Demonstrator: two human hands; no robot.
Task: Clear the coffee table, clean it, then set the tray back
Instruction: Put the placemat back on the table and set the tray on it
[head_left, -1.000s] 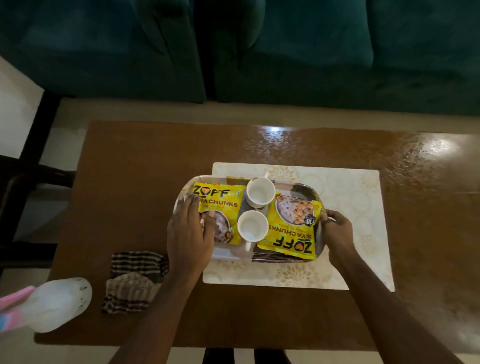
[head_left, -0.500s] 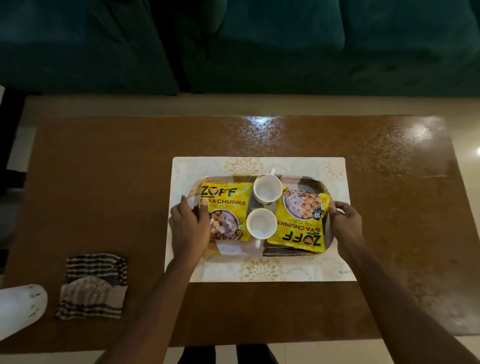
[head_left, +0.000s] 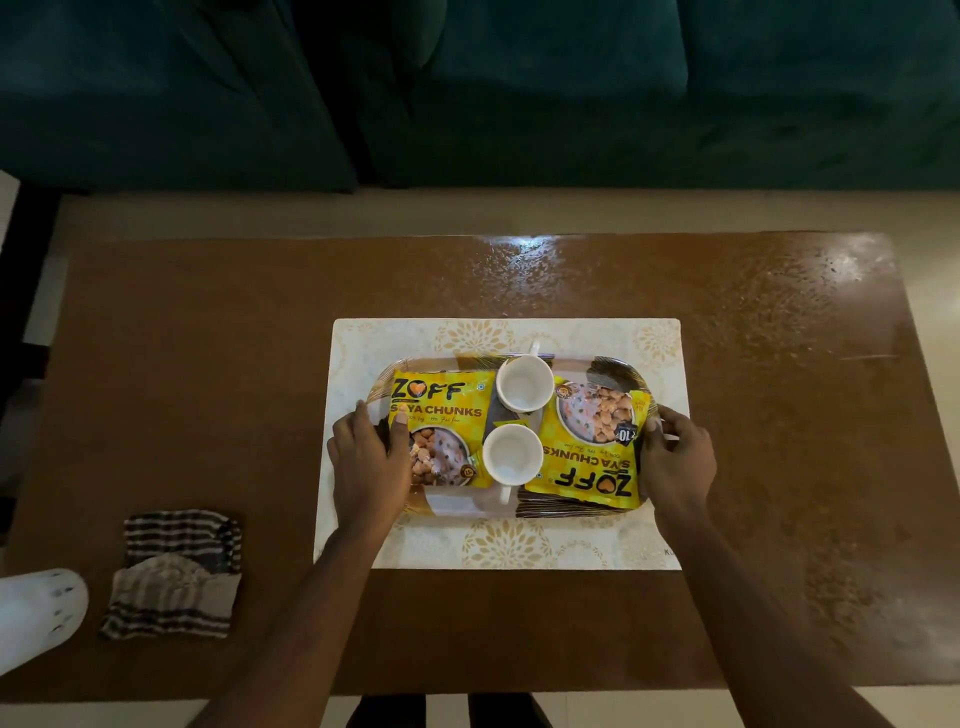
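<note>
An oval tray (head_left: 457, 506) sits on a pale floral placemat (head_left: 519, 545) in the middle of the brown coffee table (head_left: 208, 364). It carries two yellow soya chunk packets (head_left: 441, 410) (head_left: 587, 467) and two white cups (head_left: 523, 383) (head_left: 511, 455). My left hand (head_left: 366, 462) grips the tray's left rim, thumb on the left packet. My right hand (head_left: 675, 457) grips the right rim, thumb on the right packet's edge.
A folded striped cloth (head_left: 174, 571) lies on the table's near left. A white spray bottle (head_left: 36, 613) lies beside it at the left edge. A dark teal sofa (head_left: 467, 88) stands beyond the table. The tabletop at right looks glossy.
The view has shifted so the tray and mat now sit nearer the table's centre. Both hands stay on the tray's rims. The cloth and bottle appear further left.
</note>
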